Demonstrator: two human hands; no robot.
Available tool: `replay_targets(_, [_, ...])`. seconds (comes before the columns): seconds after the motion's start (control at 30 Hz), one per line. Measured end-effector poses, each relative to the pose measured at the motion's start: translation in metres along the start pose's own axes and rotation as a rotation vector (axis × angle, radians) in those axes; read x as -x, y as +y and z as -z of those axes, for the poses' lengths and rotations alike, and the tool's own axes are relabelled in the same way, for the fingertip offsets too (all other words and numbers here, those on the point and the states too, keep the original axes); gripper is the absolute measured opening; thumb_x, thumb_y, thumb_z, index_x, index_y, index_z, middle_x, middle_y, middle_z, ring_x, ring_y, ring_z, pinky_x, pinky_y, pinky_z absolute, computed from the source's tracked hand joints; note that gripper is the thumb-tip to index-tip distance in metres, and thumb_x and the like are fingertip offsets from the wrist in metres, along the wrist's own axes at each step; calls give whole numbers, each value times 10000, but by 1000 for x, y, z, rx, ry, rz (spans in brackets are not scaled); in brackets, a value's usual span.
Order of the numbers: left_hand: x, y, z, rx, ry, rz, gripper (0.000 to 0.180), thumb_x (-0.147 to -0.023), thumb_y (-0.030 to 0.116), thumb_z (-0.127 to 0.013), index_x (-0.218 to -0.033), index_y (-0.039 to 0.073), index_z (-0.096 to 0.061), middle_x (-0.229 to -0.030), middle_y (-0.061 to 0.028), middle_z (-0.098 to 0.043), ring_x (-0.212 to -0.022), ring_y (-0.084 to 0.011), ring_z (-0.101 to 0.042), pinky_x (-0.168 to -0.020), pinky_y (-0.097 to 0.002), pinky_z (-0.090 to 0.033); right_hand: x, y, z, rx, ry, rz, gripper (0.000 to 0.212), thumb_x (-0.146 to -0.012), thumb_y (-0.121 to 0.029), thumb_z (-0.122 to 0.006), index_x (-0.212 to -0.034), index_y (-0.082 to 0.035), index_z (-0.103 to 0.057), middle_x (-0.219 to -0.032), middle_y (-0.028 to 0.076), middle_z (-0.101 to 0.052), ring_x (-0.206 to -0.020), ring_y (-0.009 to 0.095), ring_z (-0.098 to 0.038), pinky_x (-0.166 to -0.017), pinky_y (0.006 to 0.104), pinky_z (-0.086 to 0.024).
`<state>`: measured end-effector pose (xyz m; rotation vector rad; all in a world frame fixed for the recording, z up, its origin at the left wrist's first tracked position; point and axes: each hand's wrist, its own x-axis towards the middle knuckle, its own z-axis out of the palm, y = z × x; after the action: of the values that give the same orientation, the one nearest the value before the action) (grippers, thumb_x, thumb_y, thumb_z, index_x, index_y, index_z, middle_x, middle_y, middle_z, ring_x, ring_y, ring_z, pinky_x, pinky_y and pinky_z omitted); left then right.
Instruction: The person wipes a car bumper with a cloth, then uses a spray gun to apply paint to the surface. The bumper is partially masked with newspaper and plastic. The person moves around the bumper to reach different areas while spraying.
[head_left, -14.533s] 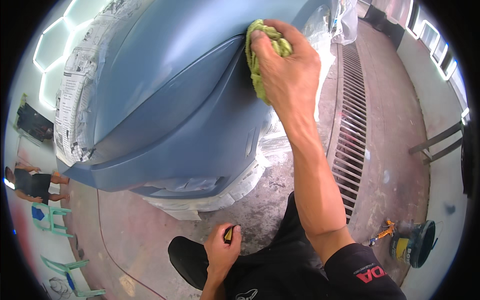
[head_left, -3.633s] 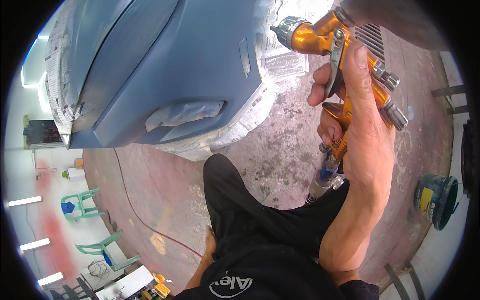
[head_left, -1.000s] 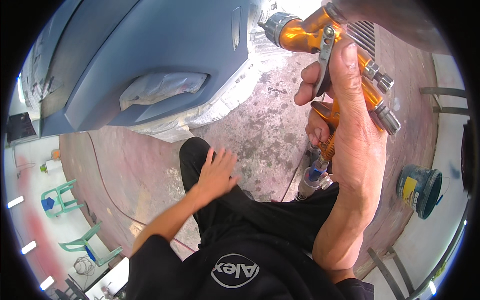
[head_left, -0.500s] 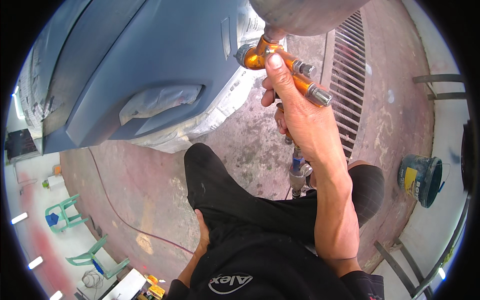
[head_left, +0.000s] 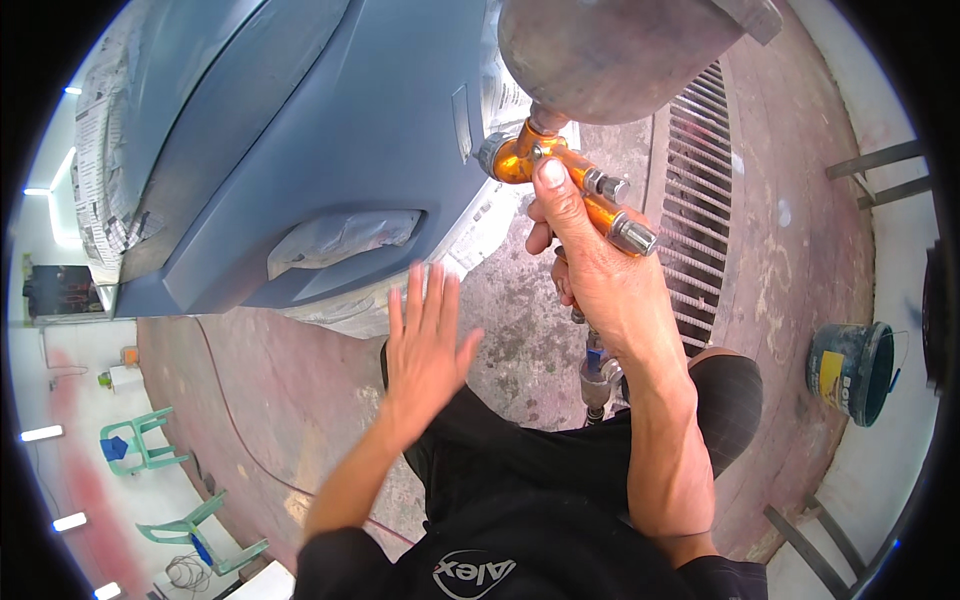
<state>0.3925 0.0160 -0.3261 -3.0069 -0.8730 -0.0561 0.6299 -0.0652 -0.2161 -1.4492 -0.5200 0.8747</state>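
Note:
My right hand (head_left: 600, 240) is closed around an orange spray gun (head_left: 560, 165), thumb along its body and fingers wrapped below. A grey, paint-dusted cup (head_left: 620, 55) sits on top of the gun. Its nozzle points left at a blue-grey car bumper (head_left: 330, 150). Below my grip hangs a hose fitting (head_left: 597, 375) with a blue part. My left hand (head_left: 425, 340) is raised with fingers spread, holding nothing, just in front of the bumper's lower edge. Masking paper (head_left: 345, 240) fills the bumper's recess, and more paper lines its edge.
A metal floor grate (head_left: 697, 190) runs beyond my right hand. At the right wall stands a dark bucket (head_left: 850, 372). A thin hose (head_left: 230, 410) crosses the concrete on the left. Green plastic chairs (head_left: 150, 440) stand near the left wall.
My left hand has risen from my thigh toward the bumper's lower edge, its fingers now spread. The spray gun and bumper sit slightly lower in view, and more of the cup shows.

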Motion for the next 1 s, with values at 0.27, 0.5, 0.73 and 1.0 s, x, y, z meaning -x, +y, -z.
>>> replay_targets(0.27, [-154,-53,36,-820,150,-272,951,-1005,592,-666,-1704,11,-386,-1819,-114,-300,-1726,-290,-124,-1405,-516,-69,12,3,9,-27,-20,10,705,-1072,-652,-660,-1322,4,-731,-839,53,-678,-592,62,-510,-533,254,-435])
replay_targets(0.5, [-103,-84,-59,-1223,-305,-384,967,-1089,618,-470,-1767,5,-154,-1868,-102,-131,-1725,-303,-84,-1417,-462,-15,17,-9,11,-47,-35,20,674,-1080,-634,-659,-1324,-9,-724,-839,49,-672,-580,56,-491,-531,247,-424])
replay_targets(0.73, [38,-55,-109,-129,-310,-168,841,-988,516,-723,-1623,7,-510,-1720,-178,-463,-1661,-366,-297,-1362,-617,-155,8,-21,12,-60,-35,-24,584,-1124,-567,-627,-1328,-27,-718,-865,37,-662,-582,41,-476,-531,228,-410])
replay_targets(1.0, [234,4,-78,449,-229,934,960,-1101,576,-586,-1702,-94,-252,-1740,-379,-286,-1626,-533,-285,-1329,-631,-196,4,-47,19,-94,-4,-8,604,-1091,-645,-632,-1108,-49,-729,-818,39,-674,-549,50,-492,-503,216,-407])
